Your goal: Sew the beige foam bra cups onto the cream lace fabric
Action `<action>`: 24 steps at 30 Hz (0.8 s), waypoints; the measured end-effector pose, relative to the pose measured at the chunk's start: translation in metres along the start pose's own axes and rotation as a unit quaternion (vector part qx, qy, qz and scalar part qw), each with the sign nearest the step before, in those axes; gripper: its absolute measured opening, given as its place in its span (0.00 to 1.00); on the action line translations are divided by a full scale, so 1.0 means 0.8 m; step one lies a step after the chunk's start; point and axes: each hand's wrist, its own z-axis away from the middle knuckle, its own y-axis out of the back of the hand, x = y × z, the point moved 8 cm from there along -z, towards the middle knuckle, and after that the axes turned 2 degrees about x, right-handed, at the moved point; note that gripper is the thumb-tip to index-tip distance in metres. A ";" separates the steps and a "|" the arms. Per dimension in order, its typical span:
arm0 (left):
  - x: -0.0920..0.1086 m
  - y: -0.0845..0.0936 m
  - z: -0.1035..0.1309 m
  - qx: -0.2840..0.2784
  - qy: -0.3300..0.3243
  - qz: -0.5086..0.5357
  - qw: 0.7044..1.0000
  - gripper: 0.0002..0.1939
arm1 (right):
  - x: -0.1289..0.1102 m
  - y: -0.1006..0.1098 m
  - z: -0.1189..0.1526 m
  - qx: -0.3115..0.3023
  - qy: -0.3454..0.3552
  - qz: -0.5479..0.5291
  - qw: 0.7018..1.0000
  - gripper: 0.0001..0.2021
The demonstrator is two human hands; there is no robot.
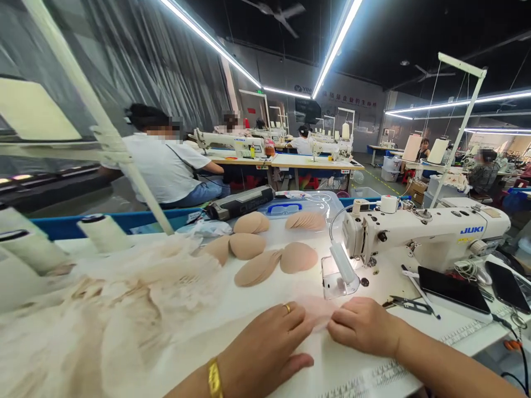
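A small piece of sheer pale pink fabric (317,310) lies stretched between my hands, just in front of the sewing machine's (423,232) clear guard. My left hand (269,337), with a ring and a gold bracelet, bends its fingers onto the fabric's left side while the thumb sticks out apart. On the right side, the curled fingers of my right hand (365,326) grip the fabric; the fingertips are hidden. Behind my hands, several beige oval pads (298,257) lie in fanned stacks. A heap of sheer cream fabric (124,309) spreads to the left of my left hand.
Thread snips (410,304), a dark phone (454,290) and a second phone (508,284) lie right of the machine. Thread cones (105,235) stand at the left. A clear plastic lid (327,202) sits behind the pads. A co-worker (166,160) sits beyond the table.
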 end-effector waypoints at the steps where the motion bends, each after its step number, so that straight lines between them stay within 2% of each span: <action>1: 0.002 -0.007 -0.002 -0.016 0.002 0.018 1.000 0.09 | 0.004 -0.008 0.008 -0.020 0.005 -0.006 1.000 0.10; 5: 0.001 -0.030 -0.028 -0.063 -0.007 0.026 0.998 0.14 | 0.025 -0.025 0.024 -0.080 0.007 -0.035 0.996 0.10; 9: -0.012 -0.058 -0.042 -0.114 0.037 0.033 0.992 0.11 | 0.050 -0.027 0.033 -0.078 -0.056 -0.096 0.991 0.09; 12: -0.012 -0.061 -0.041 -0.079 0.051 0.054 0.994 0.12 | 0.060 -0.023 0.041 -0.059 -0.108 -0.136 0.983 0.11; 16: -0.004 -0.054 -0.038 -0.009 0.029 0.099 0.995 0.14 | 0.060 -0.019 0.043 -0.070 -0.132 -0.149 0.977 0.12; 20: -0.005 -0.054 -0.039 0.001 0.032 0.123 0.992 0.14 | 0.060 -0.019 0.042 -0.104 -0.146 -0.155 0.971 0.12; 24: -0.005 -0.053 -0.040 0.021 0.023 0.139 0.990 0.13 | 0.060 -0.014 0.040 -0.101 -0.153 -0.162 0.970 0.11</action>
